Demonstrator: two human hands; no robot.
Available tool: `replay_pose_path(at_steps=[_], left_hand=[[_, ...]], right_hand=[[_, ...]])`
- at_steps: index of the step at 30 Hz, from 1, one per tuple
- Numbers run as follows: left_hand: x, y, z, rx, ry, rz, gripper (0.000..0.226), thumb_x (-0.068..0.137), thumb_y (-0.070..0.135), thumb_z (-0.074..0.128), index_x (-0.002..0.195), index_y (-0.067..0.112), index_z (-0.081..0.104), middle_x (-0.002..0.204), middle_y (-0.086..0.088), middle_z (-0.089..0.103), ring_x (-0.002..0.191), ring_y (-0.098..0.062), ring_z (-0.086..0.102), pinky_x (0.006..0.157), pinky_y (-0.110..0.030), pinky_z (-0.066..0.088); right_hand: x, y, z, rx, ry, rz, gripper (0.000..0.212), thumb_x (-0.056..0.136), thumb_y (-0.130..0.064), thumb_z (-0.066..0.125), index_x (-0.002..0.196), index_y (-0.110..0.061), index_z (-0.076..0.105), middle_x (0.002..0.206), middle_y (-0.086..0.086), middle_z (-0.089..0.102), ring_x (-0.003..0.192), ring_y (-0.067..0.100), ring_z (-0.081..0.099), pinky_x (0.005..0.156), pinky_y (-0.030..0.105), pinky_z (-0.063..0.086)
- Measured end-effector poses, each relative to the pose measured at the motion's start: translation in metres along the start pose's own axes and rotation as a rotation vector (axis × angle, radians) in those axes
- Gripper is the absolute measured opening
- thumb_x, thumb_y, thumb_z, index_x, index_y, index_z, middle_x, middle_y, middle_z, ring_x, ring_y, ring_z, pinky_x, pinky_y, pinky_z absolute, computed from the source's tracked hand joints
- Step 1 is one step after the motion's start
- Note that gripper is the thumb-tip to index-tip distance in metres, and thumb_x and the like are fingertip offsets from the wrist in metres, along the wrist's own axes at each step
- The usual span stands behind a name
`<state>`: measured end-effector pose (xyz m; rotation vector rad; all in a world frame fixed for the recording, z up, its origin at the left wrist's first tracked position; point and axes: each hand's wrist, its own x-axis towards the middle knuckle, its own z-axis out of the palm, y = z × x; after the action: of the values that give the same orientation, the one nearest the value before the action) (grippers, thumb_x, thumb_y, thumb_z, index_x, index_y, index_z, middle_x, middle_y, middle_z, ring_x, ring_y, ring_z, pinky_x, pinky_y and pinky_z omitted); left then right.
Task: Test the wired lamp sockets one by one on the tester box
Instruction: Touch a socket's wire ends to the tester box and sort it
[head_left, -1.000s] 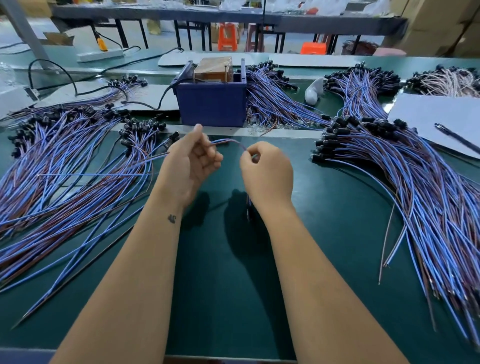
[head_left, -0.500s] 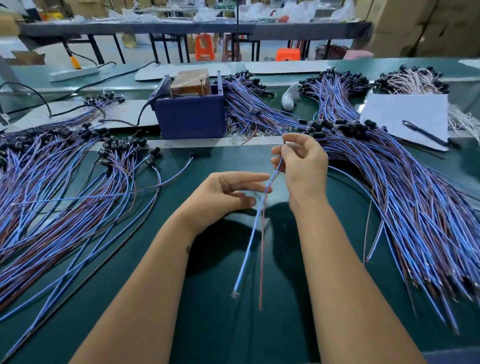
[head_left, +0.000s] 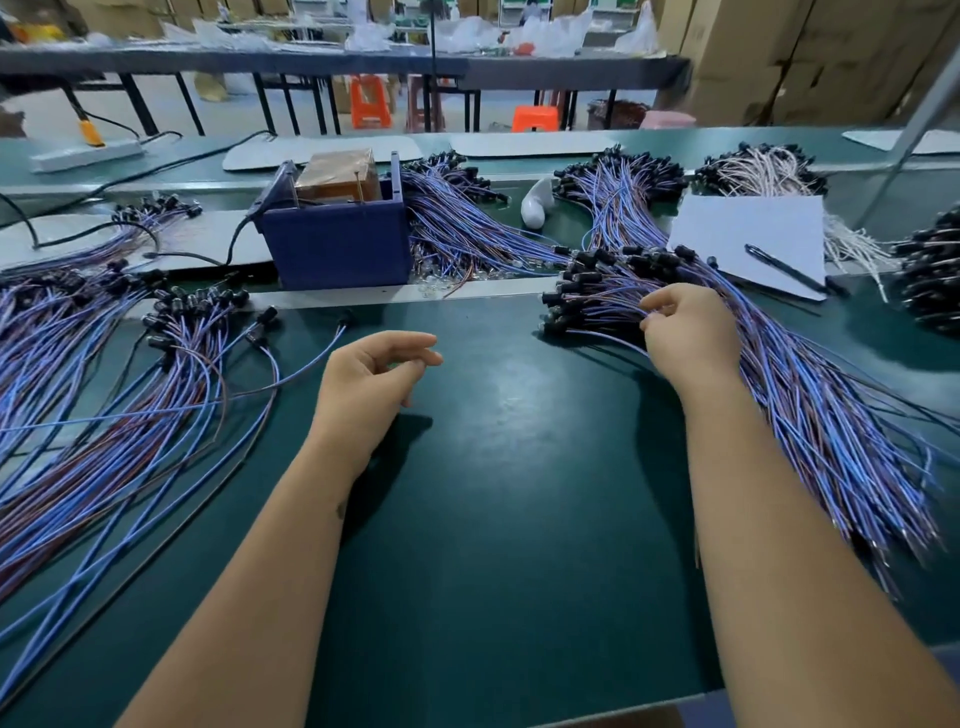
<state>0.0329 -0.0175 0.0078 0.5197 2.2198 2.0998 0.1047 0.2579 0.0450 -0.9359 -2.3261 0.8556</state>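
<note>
The blue tester box (head_left: 336, 244) stands at the back centre of the green bench, a brown block with two upright pins in its top. A big pile of wired lamp sockets (head_left: 810, 415) with blue and red leads and black socket heads lies on the right. My right hand (head_left: 688, 335) rests on that pile, its fingertips curled round wires just behind the socket heads. A second pile of wired sockets (head_left: 109, 384) fans out on the left. My left hand (head_left: 371, 387) hovers over the bare mat at the centre, fingers loosely bent, holding nothing.
A white sheet (head_left: 753, 236) with a black pen (head_left: 784, 267) lies behind the right pile. More wire bundles (head_left: 457, 228) and a white object (head_left: 535, 208) sit behind the box. A black cable (head_left: 156, 254) runs left from the box. The bench's front edge (head_left: 571, 719) is near.
The wire held between both hands is gone from them. My right hand moved right onto the right pile. My left hand emptied and stayed near the centre.
</note>
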Motion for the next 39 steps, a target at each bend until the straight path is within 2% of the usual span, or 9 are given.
replay_pose_path(at_steps=[4,6,9,14,19,27,32,36,39], left_hand=[[-0.001,-0.001,-0.004,0.376,0.272,0.042,0.031,0.089,0.010,0.055,0.104,0.032,0.070,0.098,0.017,0.071,0.073,-0.007,0.059,0.068,-0.027,0.050],[-0.002,-0.001,-0.011,0.656,0.401,0.084,0.033,0.089,0.014,0.055,0.117,0.028,0.066,0.117,0.009,0.065,0.088,-0.012,0.056,0.073,-0.030,0.041],[0.002,-0.002,-0.024,0.832,0.422,-0.030,0.046,0.089,0.010,0.053,0.134,0.021,0.055,0.136,-0.007,0.050,0.085,-0.022,0.049,0.070,-0.033,0.034],[0.008,-0.005,-0.033,0.923,0.382,-0.196,0.046,0.090,0.012,0.049,0.136,0.014,0.052,0.131,-0.014,0.051,0.108,-0.033,0.053,0.074,-0.036,0.033],[0.012,-0.008,-0.034,0.966,0.391,-0.195,0.033,0.096,0.016,0.047,0.123,0.020,0.065,0.126,-0.011,0.055,0.105,-0.031,0.056,0.071,-0.035,0.035],[0.004,0.003,-0.026,0.200,0.423,0.036,0.019,0.085,0.005,0.054,0.080,0.018,0.067,0.086,-0.001,0.064,0.069,-0.007,0.052,0.067,-0.020,0.042],[-0.003,0.021,-0.018,-0.544,0.077,0.022,0.028,0.068,0.007,0.039,0.057,0.009,0.064,0.064,-0.008,0.059,0.063,-0.021,0.053,0.060,-0.026,0.048],[-0.007,0.022,-0.007,-0.575,-0.308,-0.094,0.032,0.071,0.015,0.034,0.050,0.013,0.058,0.058,-0.006,0.055,0.055,-0.018,0.050,0.056,-0.025,0.045],[-0.008,0.021,-0.004,-0.426,-0.410,-0.190,0.026,0.069,0.018,0.039,0.050,0.014,0.056,0.059,-0.004,0.054,0.058,-0.016,0.051,0.062,-0.027,0.045]], right_hand=[[-0.020,-0.023,0.019,-0.141,0.198,-0.021,0.037,0.087,-0.010,0.051,0.122,-0.017,0.063,0.130,0.013,0.049,0.118,0.034,0.041,0.097,0.035,0.034],[-0.036,-0.045,0.038,-0.073,0.212,-0.087,0.036,0.087,-0.013,0.053,0.121,-0.016,0.063,0.128,0.012,0.047,0.117,0.031,0.040,0.096,0.034,0.032],[-0.067,-0.083,0.074,0.077,0.036,-0.253,0.031,0.088,-0.015,0.055,0.117,-0.014,0.065,0.125,0.010,0.046,0.114,0.029,0.043,0.094,0.028,0.030],[-0.109,-0.122,0.122,0.348,-0.367,-0.324,0.023,0.091,-0.016,0.054,0.112,-0.015,0.063,0.113,0.000,0.040,0.096,0.025,0.054,0.083,0.027,0.038],[-0.110,-0.114,0.137,0.296,-0.389,-0.265,0.024,0.091,-0.012,0.050,0.108,-0.016,0.066,0.111,0.004,0.054,0.086,0.019,0.051,0.073,0.024,0.033],[-0.105,-0.109,0.126,0.852,-0.455,0.050,0.025,0.092,0.001,0.035,0.084,-0.015,0.053,0.070,0.005,0.058,0.049,0.012,0.054,0.046,0.020,0.041],[-0.103,-0.112,0.119,1.002,-0.634,0.060,0.028,0.104,-0.019,0.036,0.087,-0.009,0.056,0.064,0.005,0.061,0.051,0.014,0.058,0.052,0.024,0.049],[-0.104,-0.110,0.115,1.037,-0.743,0.024,0.033,0.102,-0.018,0.041,0.077,-0.011,0.062,0.053,0.003,0.050,0.046,0.013,0.045,0.047,0.024,0.041],[-0.103,-0.108,0.112,1.130,-0.724,0.116,0.014,0.099,-0.011,0.049,0.098,-0.008,0.062,0.065,0.013,0.057,0.055,0.022,0.048,0.051,0.026,0.038]])
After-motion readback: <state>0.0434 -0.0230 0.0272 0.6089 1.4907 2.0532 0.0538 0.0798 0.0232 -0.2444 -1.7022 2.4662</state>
